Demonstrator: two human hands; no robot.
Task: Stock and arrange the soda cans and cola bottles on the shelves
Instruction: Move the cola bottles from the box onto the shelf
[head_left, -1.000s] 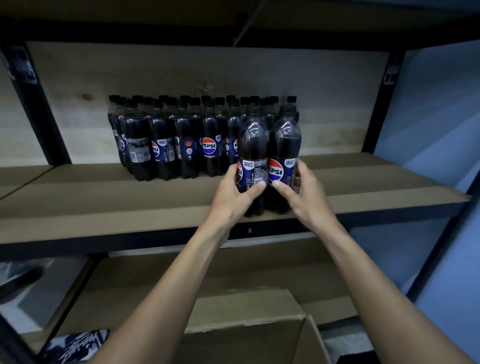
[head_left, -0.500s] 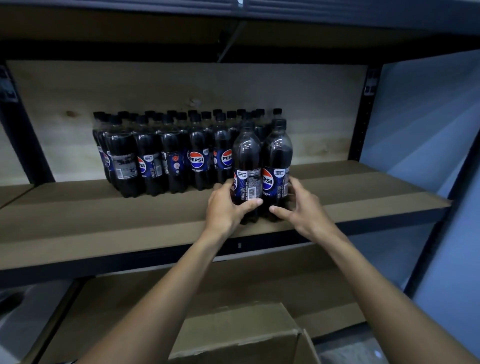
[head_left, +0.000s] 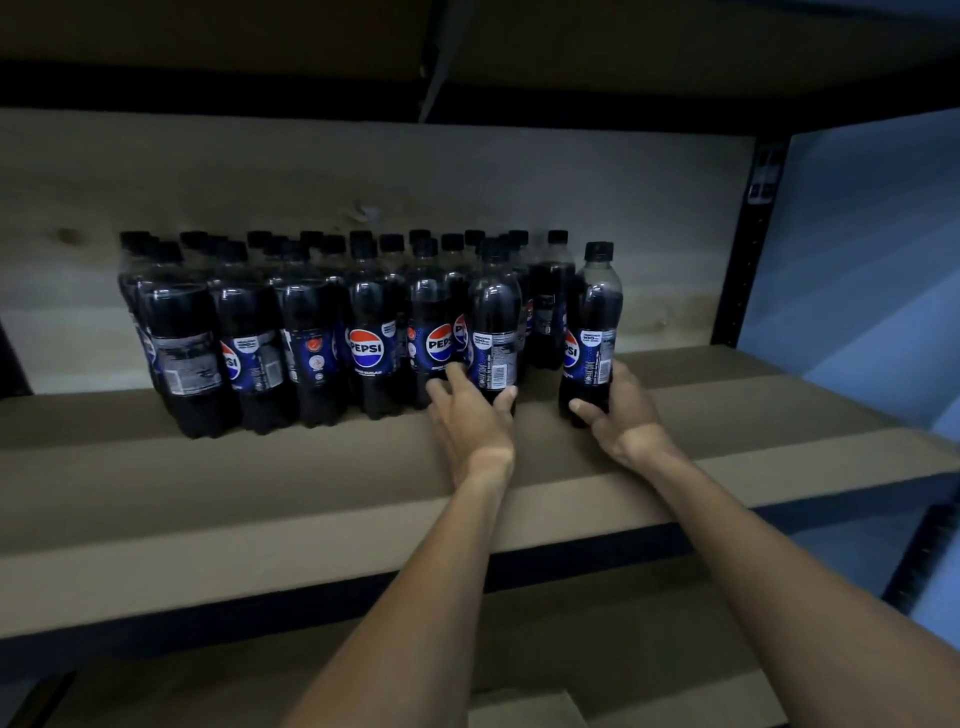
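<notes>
Shelf (head_left: 260, 493), dark cola bottles (head_left: 369, 332), apparently full

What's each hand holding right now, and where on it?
Left hand grips the front-row end bottle round its lower body; right hand grips the separate bottle round its lower body.

"PEPSI" stood across the red-and-blue globe on the middle bottle (head_left: 366, 348) of the near row, with "ZERO SUGAR" beneath it. The neighbouring bottle (head_left: 439, 332) to its right showed "PEPS", and the left bottle (head_left: 244, 358) showed "PSI". The rightmost bottle (head_left: 592, 322) carried a badge reading "100". Fine print on the barcode bottle (head_left: 494, 332) was too small to read.
</notes>
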